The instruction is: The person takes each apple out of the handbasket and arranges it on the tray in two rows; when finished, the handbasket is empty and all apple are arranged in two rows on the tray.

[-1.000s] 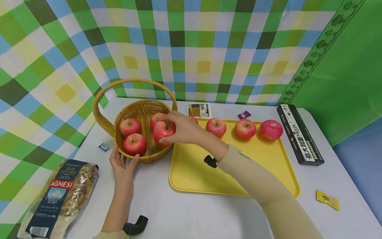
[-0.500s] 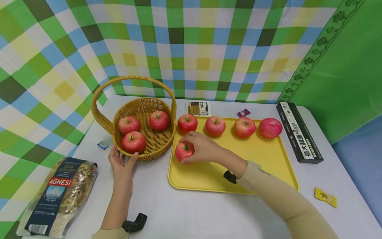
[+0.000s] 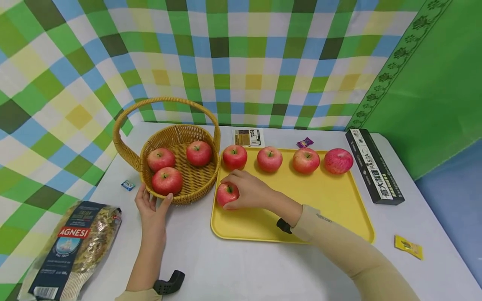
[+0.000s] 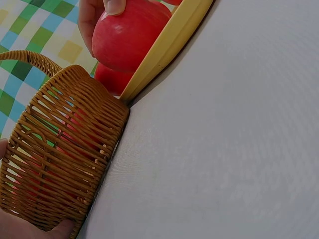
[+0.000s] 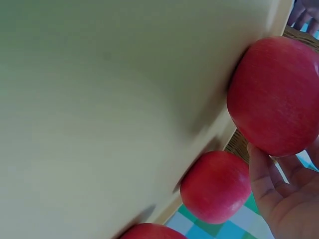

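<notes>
My right hand (image 3: 249,191) holds a red apple (image 3: 226,195) at the left end of the yellow tray (image 3: 286,217). The right wrist view shows fingers (image 5: 261,174) against that apple's side, close over the tray. My left hand (image 3: 152,207) grips the near rim of the wicker basket (image 3: 201,184), thumb on the rim. Three apples lie in the basket, one of them a red apple (image 3: 199,153) on its right side. Along the tray's far edge stands a row of several apples, from a red apple (image 3: 234,156) to a darker, streaked apple (image 3: 338,161).
A pasta bag (image 3: 71,246) lies at the left, near a small blue packet (image 3: 128,185). Right of the tray lie a black pasta box (image 3: 374,167) and a yellow packet (image 3: 408,247). Behind it are a purple candy (image 3: 305,142) and a printed card (image 3: 248,137).
My right hand has carried the apple out from over the basket, rightward and down to the tray's left end. The left hand keeps its place on the basket.
</notes>
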A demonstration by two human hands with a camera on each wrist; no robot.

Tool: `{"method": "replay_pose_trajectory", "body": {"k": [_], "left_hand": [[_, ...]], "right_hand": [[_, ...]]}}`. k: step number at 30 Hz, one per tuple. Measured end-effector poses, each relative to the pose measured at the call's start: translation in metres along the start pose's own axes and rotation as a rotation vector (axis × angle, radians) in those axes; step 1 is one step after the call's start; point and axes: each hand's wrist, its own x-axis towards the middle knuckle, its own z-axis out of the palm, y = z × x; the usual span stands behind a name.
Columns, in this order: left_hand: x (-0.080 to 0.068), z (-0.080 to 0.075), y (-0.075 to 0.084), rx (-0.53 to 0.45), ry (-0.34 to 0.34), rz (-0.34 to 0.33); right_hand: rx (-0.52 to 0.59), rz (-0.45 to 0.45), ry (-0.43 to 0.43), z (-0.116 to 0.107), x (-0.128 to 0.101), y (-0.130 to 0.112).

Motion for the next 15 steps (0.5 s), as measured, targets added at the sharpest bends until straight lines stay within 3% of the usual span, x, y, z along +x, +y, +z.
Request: {"method": "replay_pose_trajectory", "body": {"k": [9,15], "left_hand": [[-0.002,0.001,0.0,0.004,0.014,-0.007],[-0.002,0.0,-0.001,-0.002,0.003,0.011]], "right_hand": [[-0.014,0.058,-0.027,-0.002,-0.003,-0.003],[0.101,0.078,0.116,-0.008,0.002,-0.018]]}}
